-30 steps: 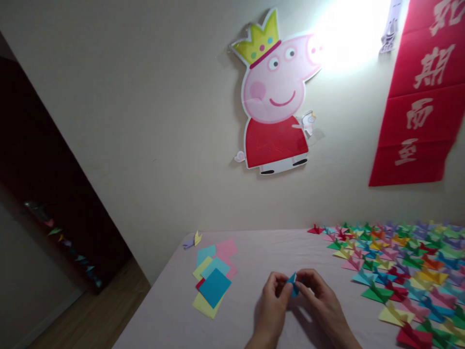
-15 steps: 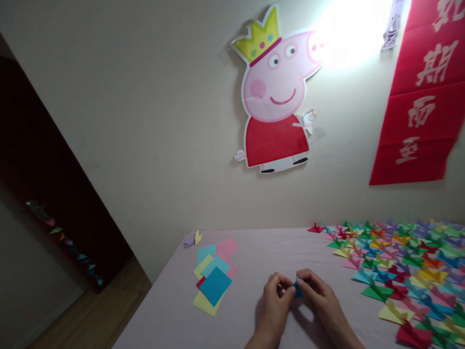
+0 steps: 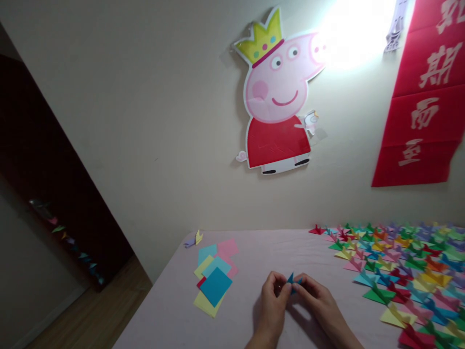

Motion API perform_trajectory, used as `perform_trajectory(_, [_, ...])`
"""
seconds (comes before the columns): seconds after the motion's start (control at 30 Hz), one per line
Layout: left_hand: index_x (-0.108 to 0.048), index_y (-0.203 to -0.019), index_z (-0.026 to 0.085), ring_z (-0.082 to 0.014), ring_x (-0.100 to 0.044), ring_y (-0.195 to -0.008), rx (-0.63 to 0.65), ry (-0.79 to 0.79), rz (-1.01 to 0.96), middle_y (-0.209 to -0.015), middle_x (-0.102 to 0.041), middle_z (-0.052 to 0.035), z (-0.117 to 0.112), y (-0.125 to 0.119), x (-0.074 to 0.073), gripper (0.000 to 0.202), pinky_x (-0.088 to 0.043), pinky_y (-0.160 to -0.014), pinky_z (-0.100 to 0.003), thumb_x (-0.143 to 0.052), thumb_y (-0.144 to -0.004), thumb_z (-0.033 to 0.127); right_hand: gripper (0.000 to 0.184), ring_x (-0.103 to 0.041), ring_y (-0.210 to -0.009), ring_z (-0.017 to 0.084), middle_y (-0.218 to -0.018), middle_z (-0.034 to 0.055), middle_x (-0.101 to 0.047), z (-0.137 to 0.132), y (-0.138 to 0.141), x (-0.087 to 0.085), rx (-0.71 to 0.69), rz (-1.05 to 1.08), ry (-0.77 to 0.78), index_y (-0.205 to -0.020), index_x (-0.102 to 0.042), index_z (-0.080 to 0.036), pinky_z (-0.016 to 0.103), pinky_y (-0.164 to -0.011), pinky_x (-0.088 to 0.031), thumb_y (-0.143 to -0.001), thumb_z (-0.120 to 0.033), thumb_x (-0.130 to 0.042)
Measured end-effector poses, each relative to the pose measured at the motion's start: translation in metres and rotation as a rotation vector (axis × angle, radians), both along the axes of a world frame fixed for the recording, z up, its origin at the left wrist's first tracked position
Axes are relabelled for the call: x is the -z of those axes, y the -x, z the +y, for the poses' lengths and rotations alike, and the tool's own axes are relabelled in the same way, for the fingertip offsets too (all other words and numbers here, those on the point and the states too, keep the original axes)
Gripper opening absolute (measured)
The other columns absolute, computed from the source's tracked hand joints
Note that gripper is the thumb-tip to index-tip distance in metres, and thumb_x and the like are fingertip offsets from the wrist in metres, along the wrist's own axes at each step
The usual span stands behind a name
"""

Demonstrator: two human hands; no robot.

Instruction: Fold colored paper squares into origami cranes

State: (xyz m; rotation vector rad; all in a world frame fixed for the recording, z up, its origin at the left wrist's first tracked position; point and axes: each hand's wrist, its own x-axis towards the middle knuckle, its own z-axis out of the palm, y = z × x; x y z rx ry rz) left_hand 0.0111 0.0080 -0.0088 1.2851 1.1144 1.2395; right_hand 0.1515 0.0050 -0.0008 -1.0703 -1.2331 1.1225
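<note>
Blue paper (image 3: 290,279): pinched in fingers (image 3: 286,289) of left hand (image 3: 273,296) and right hand (image 3: 316,293), lower centre of frame, right of sheets (image 3: 216,287).

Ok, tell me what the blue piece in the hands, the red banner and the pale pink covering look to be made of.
Blue piece: likely matte paper; thin, with sharp folded points.
Red banner: cloth or thick paper, I can't tell; dull, with crosswise creases.
Pale pink covering: probably fabric, matte; faint wrinkles show.

Wall (image 3: 156,121): pale; pig cutout (image 3: 278,140), red banner (image 3: 387,167)
Light (image 3: 356,34): white glare
Door (image 3: 54,145): dark
Floor (image 3: 112,300): brown, wood-look
Table (image 3: 163,300): pinkish cover
</note>
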Motion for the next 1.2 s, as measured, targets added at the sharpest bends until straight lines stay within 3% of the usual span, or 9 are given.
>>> perform_trajectory(0.2, [-0.057,-0.082,0.019,-0.0146,-0.049,-0.071,0.024,-0.001,0.034,-0.076,-0.055,0.0023,-0.002,-0.001,-0.004,0.018,-0.040,-0.069,-0.026,-0.062,-0.079,0.036,0.040,-0.059,-0.070,0.021,-0.068,0.0023,-0.065,0.000,-0.002,-0.003,0.024,0.009,-0.008,-0.067,-0.069,-0.018,0.030,-0.067,-0.049,-0.069,-0.058,-0.075])
perform_trajectory(0.4, [-0.057,-0.081,0.020,-0.0161,-0.051,-0.075,0.002,-0.046,0.109,-0.078,-0.058,0.0015,-0.004,-0.003,-0.004,0.004,-0.041,-0.071,-0.026,-0.060,-0.077,0.021,0.038,-0.059,-0.071,0.021,-0.068,0.0012,-0.064,-0.002,0.001,-0.009,0.098,0.040,-0.002,-0.065,-0.068,-0.020,0.029,-0.066,-0.050,-0.064,-0.056,-0.078])
perform_trajectory(0.53, [-0.058,-0.089,0.021,-0.0173,-0.053,-0.085,-0.077,-0.191,0.192,-0.090,-0.060,-0.0003,-0.008,-0.002,-0.013,0.017,-0.041,-0.077,-0.027,-0.062,-0.075,0.013,0.039,-0.061,-0.071,0.022,-0.069,0.0024,-0.067,-0.001,-0.002,-0.007,0.161,-0.025,-0.028,-0.064,-0.070,-0.021,0.029,-0.067,-0.051,-0.063,-0.059,-0.077])
perform_trajectory(0.67, [-0.059,-0.087,0.020,-0.0188,-0.055,-0.091,-0.079,-0.345,0.176,-0.093,-0.058,-0.0026,-0.010,-0.001,-0.021,0.014,-0.042,-0.082,-0.029,-0.057,-0.078,0.010,0.041,-0.063,-0.075,0.024,-0.073,0.0042,-0.070,-0.001,-0.003,-0.009,0.147,-0.101,-0.062,-0.066,-0.073,-0.022,0.029,-0.068,-0.052,-0.063,-0.062,-0.076])
perform_trajectory(0.9, [-0.058,-0.085,0.020,-0.0191,-0.056,-0.089,-0.071,-0.340,0.183,-0.090,-0.058,-0.0023,-0.011,-0.002,-0.019,0.012,-0.044,-0.082,-0.030,-0.056,-0.079,0.011,0.036,-0.064,-0.075,0.024,-0.074,0.0052,-0.070,-0.003,0.000,-0.012,0.110,-0.148,-0.101,-0.066,-0.072,-0.022,0.029,-0.067,-0.051,-0.069,-0.058,-0.072])
perform_trajectory(1.2, [-0.058,-0.086,0.021,-0.0173,-0.055,-0.085,-0.033,-0.288,0.211,-0.089,-0.058,-0.0008,-0.013,0.001,-0.015,0.004,-0.043,-0.078,-0.028,-0.056,-0.085,0.019,0.027,-0.061,-0.068,0.022,-0.072,0.0026,-0.066,-0.005,-0.002,-0.004,0.111,-0.129,-0.130,-0.072,-0.070,-0.022,0.029,-0.061,-0.049,-0.074,-0.048,-0.071])
